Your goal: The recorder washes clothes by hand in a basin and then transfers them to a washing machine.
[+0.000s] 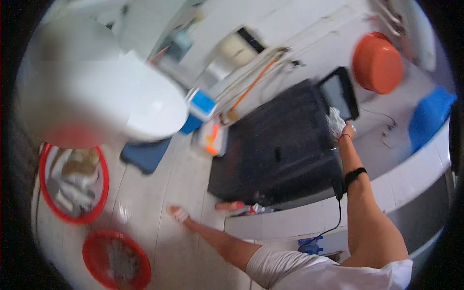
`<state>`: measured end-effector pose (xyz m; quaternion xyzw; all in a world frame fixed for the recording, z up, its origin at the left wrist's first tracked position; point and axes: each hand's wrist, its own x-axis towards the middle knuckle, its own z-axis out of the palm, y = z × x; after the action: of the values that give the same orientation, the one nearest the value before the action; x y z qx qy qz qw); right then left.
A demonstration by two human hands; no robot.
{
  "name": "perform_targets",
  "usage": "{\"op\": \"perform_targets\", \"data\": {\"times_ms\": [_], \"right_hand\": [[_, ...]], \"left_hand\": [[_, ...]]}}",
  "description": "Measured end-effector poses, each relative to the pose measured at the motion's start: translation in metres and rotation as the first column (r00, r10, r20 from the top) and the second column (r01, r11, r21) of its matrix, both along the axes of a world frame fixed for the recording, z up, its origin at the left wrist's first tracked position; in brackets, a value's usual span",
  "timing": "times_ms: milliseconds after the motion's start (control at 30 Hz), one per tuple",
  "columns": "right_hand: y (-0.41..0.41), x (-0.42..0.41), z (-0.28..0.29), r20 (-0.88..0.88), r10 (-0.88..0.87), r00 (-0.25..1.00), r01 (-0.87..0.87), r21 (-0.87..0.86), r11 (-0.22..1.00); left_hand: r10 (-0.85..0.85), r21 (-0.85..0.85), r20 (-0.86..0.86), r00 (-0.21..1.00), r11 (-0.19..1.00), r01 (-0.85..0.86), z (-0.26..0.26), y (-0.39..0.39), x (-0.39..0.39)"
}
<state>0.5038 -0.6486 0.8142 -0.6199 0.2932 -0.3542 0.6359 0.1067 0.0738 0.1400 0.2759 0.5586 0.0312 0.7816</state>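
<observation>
My right hand (347, 131) grips crumpled clear plastic (335, 120), beside a black-framed panel (339, 92). A red cord circles the wrist and a black strap crosses the forearm. Under the outstretched arm and to its left lies a large dark slab-like surface (275, 145). My left hand is out of view. At lower left of my white clothing a bare limb, apparently a leg, ends in what looks like a foot in pale strapped footwear (177, 214); blur hides its detail.
Red-rimmed tubs (105, 181) (146, 266) stand at the left; the upper one holds whitish and brown things. A white rounded object (156, 105), a dark blue item (145, 156), an orange basin (378, 63), blue material (429, 119), a white-tiled ledge (290, 223) and a hanging black cable (339, 217) are nearby.
</observation>
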Motion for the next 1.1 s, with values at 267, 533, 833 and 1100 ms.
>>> {"op": "perform_targets", "data": {"times_ms": [267,533,833,1100], "right_hand": [[0.502,-0.035,-0.479,-0.681,0.732,-0.003,-0.996,0.065,0.057],[0.685,-0.288,-0.786,-0.98,0.168,-0.103,-0.299,-0.131,-0.945],[0.733,-0.23,-0.788,-0.982,0.009,-0.187,-0.325,0.054,-0.944],[0.684,-0.213,-0.715,-0.77,0.592,-0.24,-0.712,-0.275,-0.646]], "left_hand": [[0.37,0.306,-0.052,0.928,0.89,-0.337,-0.167,-0.009,-0.104],[0.283,0.591,-0.423,0.861,0.806,0.026,-0.178,-0.019,-0.049],[0.273,0.352,-0.198,0.941,0.916,-0.192,-0.175,0.017,-0.01],[0.57,-0.306,0.127,0.812,0.801,-0.515,-0.064,0.005,-0.01]]}}
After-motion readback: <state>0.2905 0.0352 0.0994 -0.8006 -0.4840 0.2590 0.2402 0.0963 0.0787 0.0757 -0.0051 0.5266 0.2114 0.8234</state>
